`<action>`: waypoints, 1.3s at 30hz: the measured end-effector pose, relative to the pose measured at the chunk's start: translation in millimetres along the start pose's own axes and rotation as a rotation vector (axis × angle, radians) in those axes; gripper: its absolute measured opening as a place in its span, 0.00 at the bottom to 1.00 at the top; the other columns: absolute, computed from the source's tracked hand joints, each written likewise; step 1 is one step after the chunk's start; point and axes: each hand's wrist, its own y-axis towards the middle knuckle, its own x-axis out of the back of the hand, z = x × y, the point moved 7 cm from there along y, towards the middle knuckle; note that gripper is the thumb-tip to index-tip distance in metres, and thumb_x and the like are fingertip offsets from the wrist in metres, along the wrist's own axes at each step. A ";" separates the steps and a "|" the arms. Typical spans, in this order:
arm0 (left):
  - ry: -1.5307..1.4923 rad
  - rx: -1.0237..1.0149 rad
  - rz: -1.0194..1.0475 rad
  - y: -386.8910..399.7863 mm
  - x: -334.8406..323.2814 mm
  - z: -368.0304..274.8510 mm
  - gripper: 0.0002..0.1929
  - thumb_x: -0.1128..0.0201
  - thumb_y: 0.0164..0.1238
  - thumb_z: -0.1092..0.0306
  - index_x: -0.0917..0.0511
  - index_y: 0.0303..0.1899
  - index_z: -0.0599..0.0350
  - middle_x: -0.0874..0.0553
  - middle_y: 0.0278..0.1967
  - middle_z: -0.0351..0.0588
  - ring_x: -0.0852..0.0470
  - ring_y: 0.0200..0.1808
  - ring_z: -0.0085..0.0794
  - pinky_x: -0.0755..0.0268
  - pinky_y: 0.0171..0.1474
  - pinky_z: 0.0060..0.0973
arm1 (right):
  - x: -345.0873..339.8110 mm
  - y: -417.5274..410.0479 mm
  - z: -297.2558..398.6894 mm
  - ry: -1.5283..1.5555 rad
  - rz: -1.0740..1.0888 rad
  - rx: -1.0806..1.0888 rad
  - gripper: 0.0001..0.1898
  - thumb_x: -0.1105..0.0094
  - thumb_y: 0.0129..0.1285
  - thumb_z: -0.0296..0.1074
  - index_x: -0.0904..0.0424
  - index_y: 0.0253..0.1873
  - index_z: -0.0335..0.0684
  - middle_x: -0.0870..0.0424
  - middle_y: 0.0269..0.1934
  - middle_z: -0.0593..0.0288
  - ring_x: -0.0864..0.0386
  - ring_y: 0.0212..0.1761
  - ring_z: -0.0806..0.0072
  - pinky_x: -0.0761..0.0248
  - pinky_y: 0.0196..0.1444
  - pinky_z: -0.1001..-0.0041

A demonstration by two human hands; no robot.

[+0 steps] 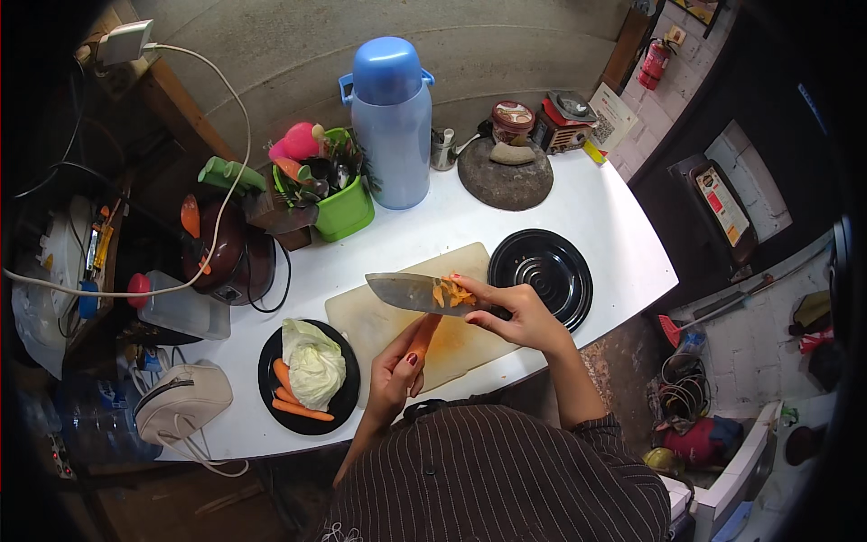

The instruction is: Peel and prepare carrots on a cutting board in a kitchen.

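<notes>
My left hand grips a carrot that tilts up and away from me over the cutting board. Above its far end, my right hand holds a kitchen knife with a broad blade pointing left. Orange carrot peelings cling to the flat of that blade. An orange stain marks the board below. On the left, a black plate carries cabbage and several carrots. Right of the board is a black ribbed plate with a few small orange bits on it.
At the back stand a blue thermos jug, a green utensil holder and a stone mortar. A dark red rice cooker and a beige bag sit to the left. A white cable hangs over that side.
</notes>
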 end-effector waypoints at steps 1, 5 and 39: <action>-0.027 0.017 -0.027 0.3 3.2 3.8 0.32 0.51 0.59 0.59 0.41 0.64 0.69 0.26 0.30 0.42 0.38 0.18 0.14 0.46 0.16 0.12 | -0.8 -0.3 1.9 0.000 0.002 0.001 0.30 0.37 0.57 0.36 0.35 0.65 0.42 0.17 0.33 0.50 0.19 0.26 0.75 0.28 0.33 0.79; -0.205 0.076 0.012 5.8 9.0 19.7 0.28 0.54 0.62 0.65 0.39 0.63 0.67 0.29 0.28 0.43 0.34 0.21 0.21 0.40 0.19 0.16 | -16.1 -1.7 6.2 -0.076 0.133 -0.128 0.41 0.37 0.57 0.43 0.51 0.71 0.43 0.21 0.23 0.53 0.23 0.19 0.69 0.31 0.28 0.76; -0.405 0.109 0.045 2.1 -9.6 10.5 0.32 0.51 0.62 0.61 0.47 0.67 0.58 0.33 0.32 0.39 0.39 0.26 0.17 0.44 0.22 0.12 | -4.2 8.6 16.9 -0.357 -0.044 -0.012 0.38 0.36 0.53 0.53 0.40 0.68 0.49 0.24 0.17 0.59 0.25 0.14 0.66 0.31 0.20 0.74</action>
